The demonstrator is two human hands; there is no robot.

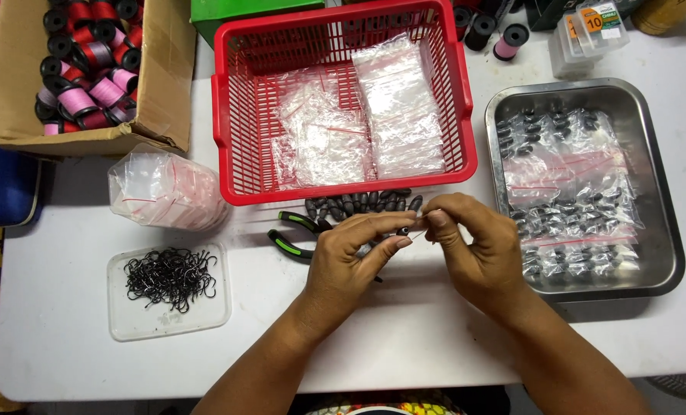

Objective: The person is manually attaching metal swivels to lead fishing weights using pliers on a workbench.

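While the left hand pinches a small dark oval sinker, the right hand fingertips press together beside it.

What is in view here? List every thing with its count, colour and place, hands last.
table: one, white, under everything
red basket: one, top centre, holds clear bags
clear bags: many, in the basket
metal tray: one, silver, right, holds bagged dark weights
cardboard box: one, brown, top left, holds thread spools
thread spools: many, pink and red, in the box
bag bundle: one, clear, left of the basket
plastic lid: one, clear, lower left, holds hooks
hooks: many, black, piled on the lid
loose weights: many, dark, below the basket
pliers: one, green and black grips, centre
left hand: pinches a small dark weight
right hand: fingertips meet the left hand's
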